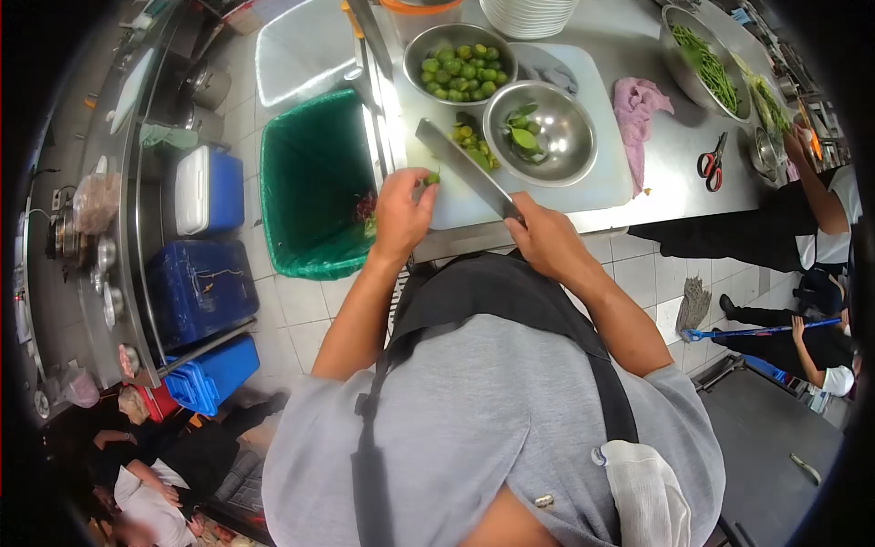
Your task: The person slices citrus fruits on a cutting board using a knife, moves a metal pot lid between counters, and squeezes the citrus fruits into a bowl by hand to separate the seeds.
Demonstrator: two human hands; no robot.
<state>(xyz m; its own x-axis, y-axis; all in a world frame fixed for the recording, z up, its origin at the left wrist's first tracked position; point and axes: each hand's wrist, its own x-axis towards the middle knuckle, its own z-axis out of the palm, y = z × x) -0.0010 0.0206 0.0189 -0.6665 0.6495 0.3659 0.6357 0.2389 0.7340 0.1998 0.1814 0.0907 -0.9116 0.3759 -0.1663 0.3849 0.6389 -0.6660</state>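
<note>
Between the thumb and fingers of my left hand (403,211) is a small green lime (432,179), held at the left edge of the white cutting board (605,118). My right hand (550,239) grips a knife (467,170) by its handle, its broad blade slanting up and left over the board. Partly behind the blade lie cut lime pieces (472,139). A metal bowl of whole limes (428,44) stands at the board's far left. Beside it a second metal bowl (571,137) contains a few green leaves (524,137).
A bin with a green liner (301,182) stands left of the counter. Red-handled scissors (714,164), a pink cloth (635,114) and a bowl of green beans (679,68) are to the right. One co-worker (825,196) works at right; another person holds a blue-handled mop (766,330).
</note>
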